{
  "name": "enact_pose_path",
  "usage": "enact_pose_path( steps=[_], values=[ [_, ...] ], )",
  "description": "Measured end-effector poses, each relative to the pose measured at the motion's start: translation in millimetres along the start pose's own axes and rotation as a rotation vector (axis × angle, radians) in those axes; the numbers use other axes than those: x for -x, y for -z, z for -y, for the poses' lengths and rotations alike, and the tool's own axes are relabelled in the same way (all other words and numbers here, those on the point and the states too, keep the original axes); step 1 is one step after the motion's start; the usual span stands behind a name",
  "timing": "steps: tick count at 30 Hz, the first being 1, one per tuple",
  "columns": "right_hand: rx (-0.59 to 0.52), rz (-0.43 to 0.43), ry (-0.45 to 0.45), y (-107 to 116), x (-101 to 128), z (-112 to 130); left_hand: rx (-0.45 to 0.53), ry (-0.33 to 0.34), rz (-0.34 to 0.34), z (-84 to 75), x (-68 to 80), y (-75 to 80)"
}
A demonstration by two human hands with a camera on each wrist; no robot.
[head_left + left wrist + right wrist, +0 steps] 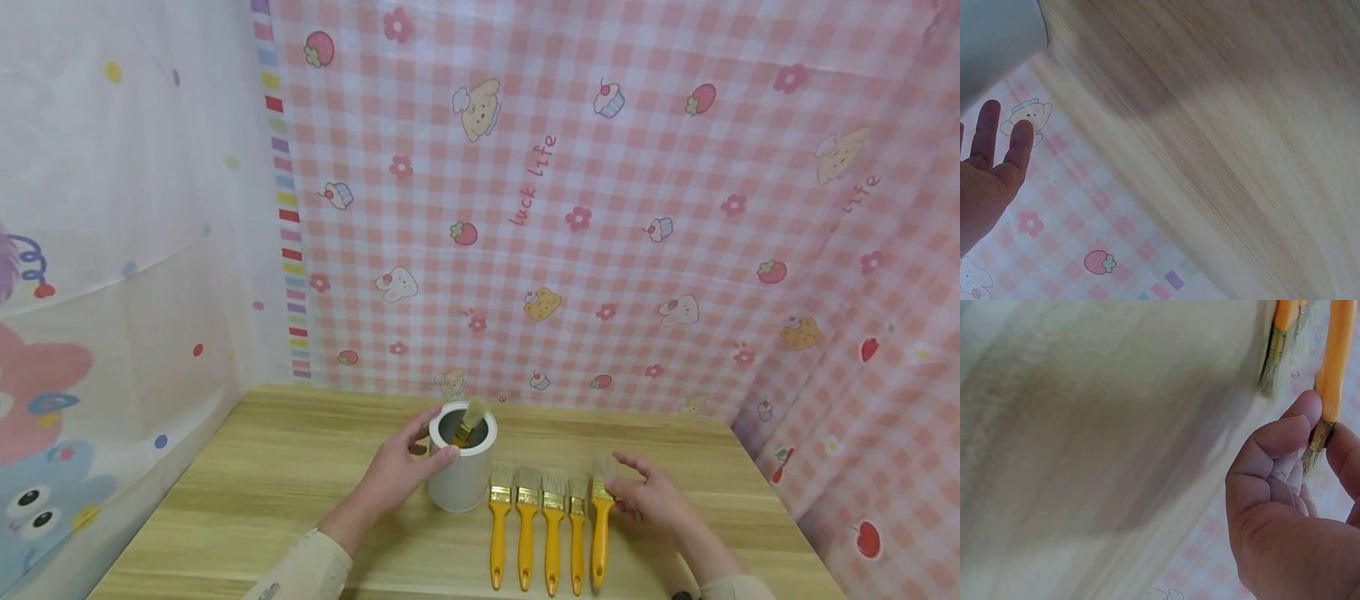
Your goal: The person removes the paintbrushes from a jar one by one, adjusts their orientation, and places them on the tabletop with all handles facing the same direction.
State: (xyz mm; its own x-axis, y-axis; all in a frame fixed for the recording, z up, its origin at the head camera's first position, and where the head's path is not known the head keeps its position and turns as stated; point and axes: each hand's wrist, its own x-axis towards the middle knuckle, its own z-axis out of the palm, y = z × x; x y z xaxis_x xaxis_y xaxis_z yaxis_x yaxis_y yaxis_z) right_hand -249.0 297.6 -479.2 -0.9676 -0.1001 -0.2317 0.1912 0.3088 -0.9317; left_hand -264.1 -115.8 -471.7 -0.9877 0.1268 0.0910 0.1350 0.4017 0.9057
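A white metal can (459, 482) with an open top stands on the table. My left hand (400, 468) holds it by the left side, thumb at the near rim. Inside the can leans a paintbrush (472, 415), bristles up, its handle mostly hidden. My right hand (654, 497) pinches another paintbrush (600, 533) near its metal band, at the right end of a row. In the right wrist view, finger and thumb lie on either side of that brush's orange handle (1337, 369). The left wrist view shows my left fingers (1019, 147) beside the can (997, 44).
Several yellow-handled paintbrushes (552, 542) lie side by side in front of the can, bristles pointing away from me. The wooden table (315, 450) ends at a pink checked cloth (540, 267) behind and on the right. A white patterned cloth (150, 300) hangs on the left.
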Motion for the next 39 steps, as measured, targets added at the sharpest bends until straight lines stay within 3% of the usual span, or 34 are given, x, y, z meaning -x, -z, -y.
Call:
enact_pose_path(
  steps=[7,33,39],
  values=[
    [0.027,0.042,0.026,-0.3,-0.3,-9.7,-0.005,-0.003,-0.004,-0.2,0.6,-0.1],
    [0.085,-0.052,-0.023,-10.0,-4.8,-18.6,-0.010,0.007,-0.003,-6.3,2.9,0.6],
    [0.188,-0.103,-0.009,-14.5,-6.4,-20.9,-0.023,-0.002,-0.005,-5.7,3.4,0.1]
  ],
)
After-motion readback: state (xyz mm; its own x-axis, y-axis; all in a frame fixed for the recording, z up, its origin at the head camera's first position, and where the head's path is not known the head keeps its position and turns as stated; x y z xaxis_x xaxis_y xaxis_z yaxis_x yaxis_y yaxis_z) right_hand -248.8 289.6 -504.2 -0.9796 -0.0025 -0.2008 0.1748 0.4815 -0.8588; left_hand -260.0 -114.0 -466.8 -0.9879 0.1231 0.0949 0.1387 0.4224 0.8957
